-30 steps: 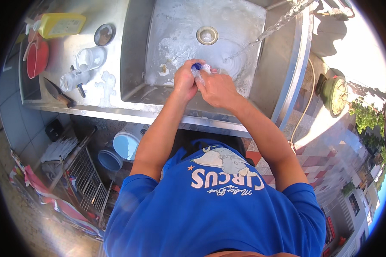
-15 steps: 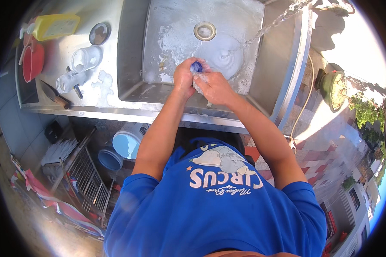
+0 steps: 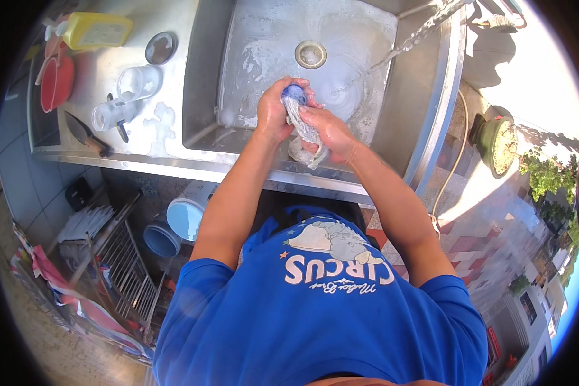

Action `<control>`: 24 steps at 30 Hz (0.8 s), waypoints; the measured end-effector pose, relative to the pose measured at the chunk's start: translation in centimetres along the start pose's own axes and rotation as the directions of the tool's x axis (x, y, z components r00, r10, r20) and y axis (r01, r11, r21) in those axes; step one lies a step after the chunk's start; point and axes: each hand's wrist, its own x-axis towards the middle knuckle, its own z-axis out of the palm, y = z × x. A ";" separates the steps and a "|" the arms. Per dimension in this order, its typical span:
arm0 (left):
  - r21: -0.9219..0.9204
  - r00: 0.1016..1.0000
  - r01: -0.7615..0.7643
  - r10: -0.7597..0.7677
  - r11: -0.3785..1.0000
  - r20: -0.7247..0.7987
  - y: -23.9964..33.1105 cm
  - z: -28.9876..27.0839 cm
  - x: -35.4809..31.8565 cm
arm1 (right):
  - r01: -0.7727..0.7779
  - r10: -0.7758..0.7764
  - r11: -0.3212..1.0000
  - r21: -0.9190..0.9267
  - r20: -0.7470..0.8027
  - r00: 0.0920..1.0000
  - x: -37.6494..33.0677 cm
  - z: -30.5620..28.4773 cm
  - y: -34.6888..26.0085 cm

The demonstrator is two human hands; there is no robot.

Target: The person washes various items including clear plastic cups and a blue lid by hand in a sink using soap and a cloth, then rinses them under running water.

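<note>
Over the near side of a steel sink (image 3: 360, 26), both my hands work close together. My left hand (image 3: 272, 110) is wrapped round a small round blue piece (image 3: 294, 94) that looks like a jar lid; its underside is hidden. A wet, soapy whitish cloth (image 3: 307, 132) lies against the blue piece, gripped by my right hand (image 3: 331, 132). One end of the cloth hangs below my right fingers. Suds coat both hands.
Water (image 3: 424, 32) pours in from the upper right, near the drain (image 3: 311, 55). Left on the counter are clear jars (image 3: 139, 83), a dark round lid (image 3: 161, 48), a yellow bottle (image 3: 100, 30), a red bowl (image 3: 56, 83) and a knife (image 3: 83, 134). Buckets (image 3: 188, 215) stand below.
The cloth, bunched between my hands before, now stretches downward from the blue piece past my right fingers. More of the blue piece shows. My hands have parted slightly.
</note>
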 end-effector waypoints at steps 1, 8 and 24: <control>0.063 0.997 -0.014 0.019 0.998 -0.079 -0.1 -0.2 0.1 | 0.002 -0.002 1.000 -0.004 0.003 1.000 -0.4 -0.2 -0.7; 0.037 0.993 -0.056 0.059 0.998 -0.105 -0.1 -0.8 -0.3 | 0.253 -0.731 0.244 -0.936 -0.006 0.682 -2.4 0.0 -0.1; -0.059 0.997 0.036 -0.039 0.998 -0.065 -2.3 -0.8 0.1 | 0.115 -0.484 0.804 -0.583 -0.531 0.696 -0.2 1.4 -1.4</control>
